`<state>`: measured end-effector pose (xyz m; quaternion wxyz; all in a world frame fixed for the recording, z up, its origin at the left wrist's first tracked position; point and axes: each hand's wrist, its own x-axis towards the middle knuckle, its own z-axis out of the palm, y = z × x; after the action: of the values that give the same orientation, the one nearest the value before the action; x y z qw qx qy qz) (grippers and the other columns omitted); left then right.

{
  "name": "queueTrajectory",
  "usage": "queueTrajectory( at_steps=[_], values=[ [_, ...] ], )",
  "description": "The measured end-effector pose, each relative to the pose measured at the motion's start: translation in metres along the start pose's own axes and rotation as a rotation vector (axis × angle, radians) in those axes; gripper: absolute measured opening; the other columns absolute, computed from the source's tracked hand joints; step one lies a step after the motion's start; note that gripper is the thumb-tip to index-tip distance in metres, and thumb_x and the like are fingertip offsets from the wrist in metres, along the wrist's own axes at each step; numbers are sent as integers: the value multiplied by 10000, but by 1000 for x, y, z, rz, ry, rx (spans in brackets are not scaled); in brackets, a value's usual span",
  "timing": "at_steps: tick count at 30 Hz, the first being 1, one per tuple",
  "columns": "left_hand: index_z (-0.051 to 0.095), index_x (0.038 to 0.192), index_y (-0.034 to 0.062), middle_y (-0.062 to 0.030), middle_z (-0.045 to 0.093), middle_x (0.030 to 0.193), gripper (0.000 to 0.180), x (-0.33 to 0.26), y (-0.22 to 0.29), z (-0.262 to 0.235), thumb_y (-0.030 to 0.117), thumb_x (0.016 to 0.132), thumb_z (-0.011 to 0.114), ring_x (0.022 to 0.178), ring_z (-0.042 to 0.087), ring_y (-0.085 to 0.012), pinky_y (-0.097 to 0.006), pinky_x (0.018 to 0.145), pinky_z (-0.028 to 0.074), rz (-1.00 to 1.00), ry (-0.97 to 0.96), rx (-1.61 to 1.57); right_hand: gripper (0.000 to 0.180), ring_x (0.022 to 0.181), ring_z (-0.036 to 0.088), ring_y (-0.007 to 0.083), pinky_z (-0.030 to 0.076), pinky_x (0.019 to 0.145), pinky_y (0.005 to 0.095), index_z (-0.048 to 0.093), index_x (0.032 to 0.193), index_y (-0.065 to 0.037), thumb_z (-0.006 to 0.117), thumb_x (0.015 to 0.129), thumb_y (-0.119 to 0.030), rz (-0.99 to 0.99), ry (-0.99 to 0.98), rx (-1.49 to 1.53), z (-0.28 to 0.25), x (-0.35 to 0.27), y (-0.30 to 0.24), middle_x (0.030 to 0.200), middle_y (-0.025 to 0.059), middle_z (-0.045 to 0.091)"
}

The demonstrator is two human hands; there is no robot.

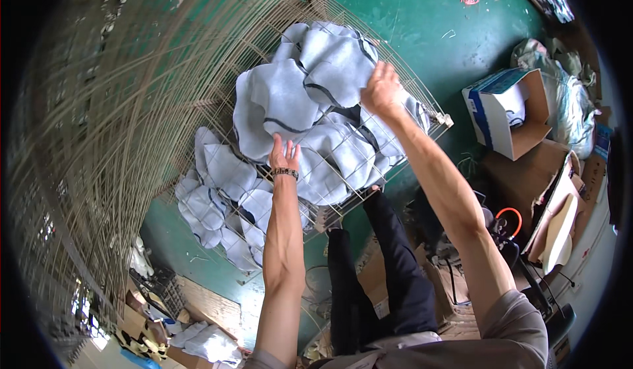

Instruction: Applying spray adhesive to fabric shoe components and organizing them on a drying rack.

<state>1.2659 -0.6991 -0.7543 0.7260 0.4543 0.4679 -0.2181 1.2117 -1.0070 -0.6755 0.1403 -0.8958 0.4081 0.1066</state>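
A pile of light grey, felt-like sheets with curved, dark-edged outlines (287,99) lies in a wire mesh cage (422,95). My left hand (284,156), with a dark beaded bracelet at the wrist, is at the near edge of one upper sheet. Its fingers point away from me and are spread apart, their tips touching or just below that edge. On the right, my right hand (384,92) has its fingers curled at the side of another upper sheet (339,62), the thumb against its edge. The fingertips are partly hidden there.
Tall wire mesh panels (132,85) rise on the left. On the green floor (428,13) to the right stand an open white and blue carton (494,115) and a plastic bag (570,109). Cardboard (527,171) and an orange hose (511,214) are nearer me.
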Motion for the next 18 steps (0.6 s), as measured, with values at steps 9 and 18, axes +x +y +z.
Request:
queueTrajectory(
  at_steps=[9, 18],
  values=[
    [303, 1536, 63, -63, 285, 1590, 855, 16, -13, -21, 442, 918, 755, 1482, 320, -234, -505, 1218, 301, -151, -92, 15, 548, 1463, 367, 284, 325, 1157, 432, 503, 1483, -177, 580, 949, -272, -905, -234, 27, 119, -67, -124, 1580, 80, 403],
    [199, 1571, 59, -95, 238, 1611, 1157, -29, 15, -62, 575, 749, 829, 1475, 282, -384, -611, 1225, 255, -215, -339, -188, 494, 1511, 322, 275, 287, 1214, 455, 504, 1470, -64, 451, 1000, -207, -745, -204, 26, 160, -70, -134, 1630, 110, 356]
  ],
)
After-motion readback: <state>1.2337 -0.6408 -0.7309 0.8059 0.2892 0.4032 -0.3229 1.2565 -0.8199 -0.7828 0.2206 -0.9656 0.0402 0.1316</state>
